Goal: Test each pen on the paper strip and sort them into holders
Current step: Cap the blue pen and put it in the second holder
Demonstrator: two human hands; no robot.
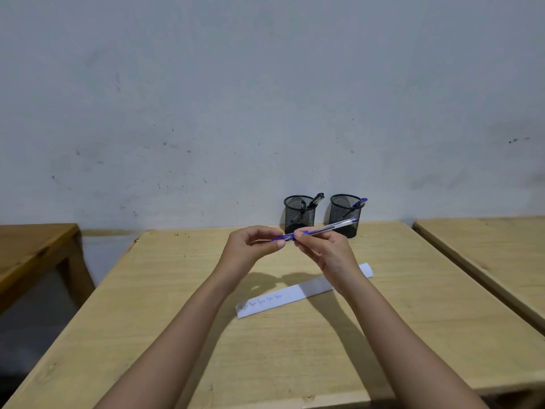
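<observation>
A blue pen [327, 229] with a clear barrel is held level above the table, between both hands. My left hand [250, 250] pinches its blue cap end, and my right hand [327, 255] grips the barrel just right of the cap. Below them a white paper strip [283, 299] lies slanted on the table, with several blue scribbles near its left end. Two black mesh holders stand at the back by the wall: the left holder [299, 214] has a black pen in it, the right holder [345, 212] a blue pen.
The light wooden table [165, 305] runs to the wall. A darker wooden table [32, 249] stands at the left across a gap, and another light table [486, 246] at the right.
</observation>
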